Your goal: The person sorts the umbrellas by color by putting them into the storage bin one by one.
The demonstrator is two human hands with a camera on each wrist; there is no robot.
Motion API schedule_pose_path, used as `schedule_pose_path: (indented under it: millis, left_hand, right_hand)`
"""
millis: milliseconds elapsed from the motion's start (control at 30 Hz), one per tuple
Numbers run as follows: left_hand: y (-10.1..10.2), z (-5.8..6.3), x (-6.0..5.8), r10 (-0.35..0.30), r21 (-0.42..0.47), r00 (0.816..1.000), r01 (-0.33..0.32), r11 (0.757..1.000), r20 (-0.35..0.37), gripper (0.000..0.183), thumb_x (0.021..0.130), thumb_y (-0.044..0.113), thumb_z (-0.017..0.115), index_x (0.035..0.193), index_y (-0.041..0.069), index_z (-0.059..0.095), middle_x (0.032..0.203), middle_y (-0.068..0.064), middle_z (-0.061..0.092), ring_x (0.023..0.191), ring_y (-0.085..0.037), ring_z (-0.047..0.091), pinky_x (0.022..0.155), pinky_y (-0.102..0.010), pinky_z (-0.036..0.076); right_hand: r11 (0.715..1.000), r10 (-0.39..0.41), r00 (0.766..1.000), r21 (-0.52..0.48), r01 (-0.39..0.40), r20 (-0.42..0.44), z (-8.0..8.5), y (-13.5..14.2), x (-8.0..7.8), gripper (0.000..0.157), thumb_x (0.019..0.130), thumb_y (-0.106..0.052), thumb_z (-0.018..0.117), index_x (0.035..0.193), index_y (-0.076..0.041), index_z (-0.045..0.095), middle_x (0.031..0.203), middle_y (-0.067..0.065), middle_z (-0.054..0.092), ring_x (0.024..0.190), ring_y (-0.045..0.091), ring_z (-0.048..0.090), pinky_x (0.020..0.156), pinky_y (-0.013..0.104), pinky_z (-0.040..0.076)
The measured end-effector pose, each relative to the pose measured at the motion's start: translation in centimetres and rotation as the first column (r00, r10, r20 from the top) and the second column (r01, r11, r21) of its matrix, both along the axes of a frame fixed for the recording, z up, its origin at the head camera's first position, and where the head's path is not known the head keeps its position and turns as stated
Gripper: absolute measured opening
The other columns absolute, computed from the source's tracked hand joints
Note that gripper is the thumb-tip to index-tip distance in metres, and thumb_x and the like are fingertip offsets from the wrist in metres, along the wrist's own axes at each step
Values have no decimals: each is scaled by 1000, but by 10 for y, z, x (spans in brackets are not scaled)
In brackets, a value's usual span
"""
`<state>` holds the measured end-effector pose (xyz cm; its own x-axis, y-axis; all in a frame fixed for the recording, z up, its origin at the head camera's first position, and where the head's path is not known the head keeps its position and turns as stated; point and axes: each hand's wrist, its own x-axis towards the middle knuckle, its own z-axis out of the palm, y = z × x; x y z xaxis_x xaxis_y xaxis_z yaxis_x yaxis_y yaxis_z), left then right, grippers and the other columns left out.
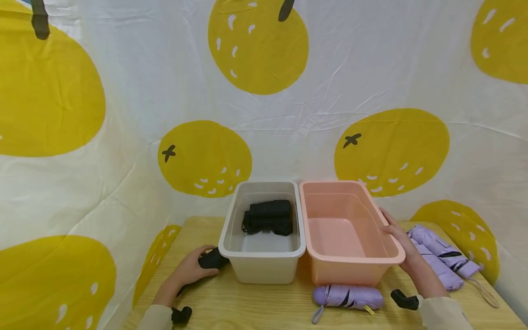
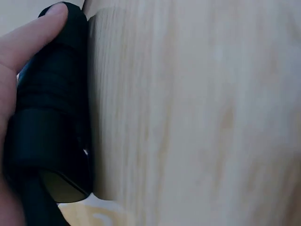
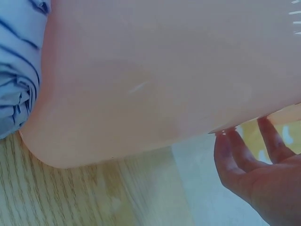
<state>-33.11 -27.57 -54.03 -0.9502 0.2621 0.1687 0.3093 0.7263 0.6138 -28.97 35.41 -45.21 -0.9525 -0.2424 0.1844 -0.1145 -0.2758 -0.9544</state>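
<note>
My left hand (image 1: pixel 193 268) grips a black folded umbrella (image 1: pixel 212 259) beside the grey-white bin (image 1: pixel 264 268). In the left wrist view the thumb lies along this umbrella (image 2: pixel 51 94), its strap hanging from the near end. Rolled black umbrellas (image 1: pixel 270 215) lie inside the grey-white bin. At the right, my right hand (image 1: pixel 402 240) holds the rim of the pink bin (image 1: pixel 350 272), whose inside shows bare. Fingertips (image 3: pixel 225 133) meet the bin's edge from outside in the right wrist view. A purple folded umbrella (image 1: pixel 348 297) lies in front of the pink bin.
Two more purple folded umbrellas (image 1: pixel 443 256) lie on the wooden table (image 1: pixel 247 307) to the right, past my right hand. Both bins stand side by side near the back. A white cloth (image 1: pixel 288 137) with yellow fruit prints hangs behind and around the table.
</note>
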Motion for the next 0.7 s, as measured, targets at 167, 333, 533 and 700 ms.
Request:
schedule_pose_path:
  millis: [167,333,533,700]
  left_hand:
    - [-1,-4,-2,17,107,999,-21,994,37,71,67,44,88,129,27,60,119,-8,60,103,-28,56,80,-45,48]
    - [-6,1,-2,43,120,998,-48,992,43,65,66,41,89,124,27,63,112,-8,62,99,-26,56,77,-43,48]
    - [-19,22,1,82,47,997,-81,996,-11,65,69,43,86,126,24,61,112,-10,61,97,-27,58,75,-44,49]
    - [-34,50,1,63,35,992,-60,998,-106,67,72,41,85,130,16,59,115,-15,60,100,-33,57,73,-45,51]
  right_hand:
    - [1000,4,1000,-3,-4,-15,-1,0,2,63,106,-8,27,156,-21,-9,143,-5,29,113,4,53,90,25,45]
    - [1000,-3,1000,19,4,-15,-1,-1,-1,63,106,-9,27,156,-21,-9,150,2,17,116,2,50,92,24,43]
    - [1000,3,1000,3,-3,-21,1,-1,-3,63,105,-9,26,156,-21,-9,143,-6,29,115,3,51,92,24,44]
    - [1000,8,1000,-9,-9,-21,0,0,0,62,105,-7,26,156,-20,-9,137,-10,36,113,4,53,91,25,45]
